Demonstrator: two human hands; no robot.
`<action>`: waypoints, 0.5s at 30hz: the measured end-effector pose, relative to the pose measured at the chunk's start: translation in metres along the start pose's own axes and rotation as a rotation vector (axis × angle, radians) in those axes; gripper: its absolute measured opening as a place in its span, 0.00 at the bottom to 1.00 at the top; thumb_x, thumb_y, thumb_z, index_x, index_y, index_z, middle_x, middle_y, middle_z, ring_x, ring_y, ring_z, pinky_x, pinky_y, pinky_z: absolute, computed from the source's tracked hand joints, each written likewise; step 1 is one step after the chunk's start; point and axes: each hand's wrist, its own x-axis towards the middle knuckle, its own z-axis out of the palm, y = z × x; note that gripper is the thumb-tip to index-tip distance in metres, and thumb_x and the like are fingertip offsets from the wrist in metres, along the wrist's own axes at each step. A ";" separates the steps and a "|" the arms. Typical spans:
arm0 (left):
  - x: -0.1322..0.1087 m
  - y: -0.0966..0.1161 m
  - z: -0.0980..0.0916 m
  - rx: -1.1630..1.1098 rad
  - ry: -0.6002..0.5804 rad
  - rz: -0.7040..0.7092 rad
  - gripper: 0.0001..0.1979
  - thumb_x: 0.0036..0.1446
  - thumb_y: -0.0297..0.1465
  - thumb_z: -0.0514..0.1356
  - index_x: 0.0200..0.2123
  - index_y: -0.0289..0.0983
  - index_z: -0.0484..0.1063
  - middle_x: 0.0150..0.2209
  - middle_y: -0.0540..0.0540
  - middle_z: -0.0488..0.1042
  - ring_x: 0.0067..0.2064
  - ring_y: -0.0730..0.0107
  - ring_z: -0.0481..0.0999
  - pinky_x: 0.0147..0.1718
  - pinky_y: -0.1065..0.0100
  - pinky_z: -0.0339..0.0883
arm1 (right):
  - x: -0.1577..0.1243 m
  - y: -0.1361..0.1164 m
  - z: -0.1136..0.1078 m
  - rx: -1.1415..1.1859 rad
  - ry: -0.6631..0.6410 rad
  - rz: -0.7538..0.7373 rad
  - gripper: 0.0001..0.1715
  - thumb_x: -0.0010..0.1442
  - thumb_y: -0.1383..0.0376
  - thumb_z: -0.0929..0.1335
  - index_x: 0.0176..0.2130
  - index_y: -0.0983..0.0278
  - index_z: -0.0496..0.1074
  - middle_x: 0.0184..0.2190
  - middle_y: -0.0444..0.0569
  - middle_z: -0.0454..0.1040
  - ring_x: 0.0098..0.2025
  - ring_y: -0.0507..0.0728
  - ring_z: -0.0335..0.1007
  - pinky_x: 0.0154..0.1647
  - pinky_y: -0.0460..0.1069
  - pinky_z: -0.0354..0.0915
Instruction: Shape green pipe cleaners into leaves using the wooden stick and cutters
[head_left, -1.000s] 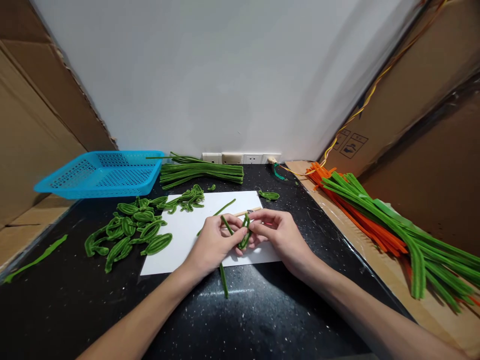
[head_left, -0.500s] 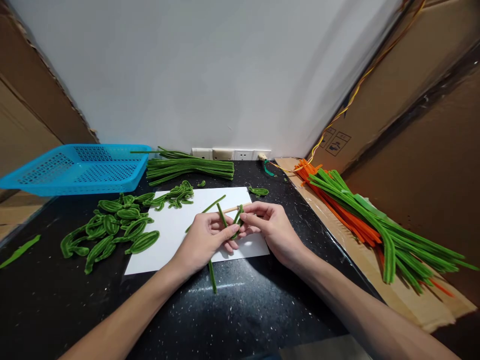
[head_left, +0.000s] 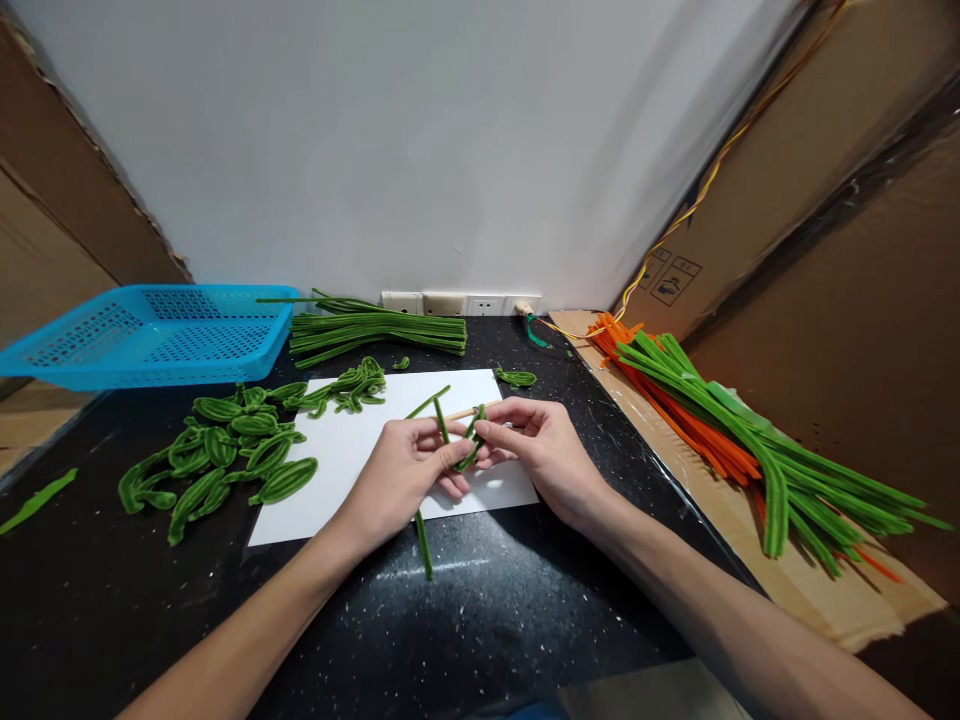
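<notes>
Over a white sheet of paper (head_left: 330, 500), my left hand (head_left: 397, 475) is closed on a green fuzzy pipe cleaner (head_left: 424, 550), whose straight ends stick out above and below the fingers. My right hand (head_left: 547, 455) pinches a bent part of green pipe cleaner (head_left: 478, 420) between thumb and forefinger, close to the left fingertips. A thin wooden stick (head_left: 459, 414) shows between the hands, its right end running behind the right fingers. Fingers hide how the pieces join. Left of the paper lie several leaf-shaped green pipe-cleaner loops (head_left: 255, 425), some overlapping its edge.
A blue perforated basket (head_left: 161, 375) stands at the back left. Beside it lies a bundle of dark green pipe cleaners (head_left: 382, 333). On cardboard at the right are bright green pipe cleaners (head_left: 720, 410) and orange ones (head_left: 675, 415). Wall sockets (head_left: 486, 305) and a twisted yellow cable (head_left: 701, 195) are behind.
Both hands keep their hold in nearly the same place. The bent green part has shifted slightly between the fingertips, and the whole view has moved a little.
</notes>
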 end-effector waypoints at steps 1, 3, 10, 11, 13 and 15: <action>0.000 0.001 0.000 -0.022 0.061 0.041 0.22 0.57 0.39 0.72 0.49 0.29 0.77 0.31 0.43 0.84 0.24 0.66 0.83 0.25 0.69 0.81 | 0.001 0.000 -0.001 0.025 0.005 -0.010 0.19 0.46 0.57 0.84 0.33 0.64 0.81 0.28 0.45 0.80 0.27 0.52 0.77 0.33 0.49 0.77; 0.000 0.004 -0.001 -0.051 0.191 0.121 0.25 0.59 0.39 0.71 0.53 0.31 0.74 0.32 0.44 0.84 0.24 0.66 0.83 0.25 0.68 0.82 | 0.002 0.000 -0.003 0.073 0.023 -0.020 0.18 0.47 0.58 0.84 0.33 0.64 0.80 0.28 0.45 0.81 0.27 0.52 0.77 0.33 0.49 0.78; -0.004 0.004 0.002 -0.004 0.308 0.228 0.15 0.49 0.32 0.77 0.39 0.32 0.83 0.34 0.43 0.87 0.30 0.64 0.86 0.29 0.70 0.83 | 0.003 0.003 -0.005 0.137 -0.014 -0.015 0.16 0.48 0.61 0.84 0.33 0.65 0.81 0.28 0.46 0.81 0.26 0.51 0.77 0.31 0.47 0.78; -0.004 0.003 0.004 0.024 0.316 0.240 0.13 0.51 0.31 0.76 0.39 0.32 0.85 0.36 0.42 0.87 0.32 0.64 0.86 0.30 0.70 0.83 | 0.002 0.003 -0.004 0.135 -0.022 -0.021 0.16 0.48 0.60 0.84 0.33 0.65 0.81 0.28 0.45 0.81 0.27 0.51 0.78 0.31 0.47 0.78; -0.005 0.000 0.007 0.071 0.310 0.243 0.10 0.54 0.30 0.74 0.40 0.33 0.87 0.38 0.42 0.88 0.33 0.63 0.87 0.32 0.69 0.84 | 0.002 0.004 -0.002 0.110 -0.035 -0.040 0.16 0.48 0.60 0.84 0.32 0.64 0.82 0.28 0.46 0.81 0.27 0.52 0.78 0.32 0.47 0.78; -0.005 -0.002 0.008 0.071 0.266 0.230 0.11 0.57 0.30 0.72 0.43 0.34 0.87 0.38 0.42 0.88 0.33 0.64 0.87 0.32 0.69 0.84 | 0.002 0.005 -0.001 0.059 -0.040 -0.077 0.16 0.48 0.58 0.84 0.32 0.64 0.83 0.28 0.46 0.81 0.27 0.53 0.79 0.32 0.49 0.79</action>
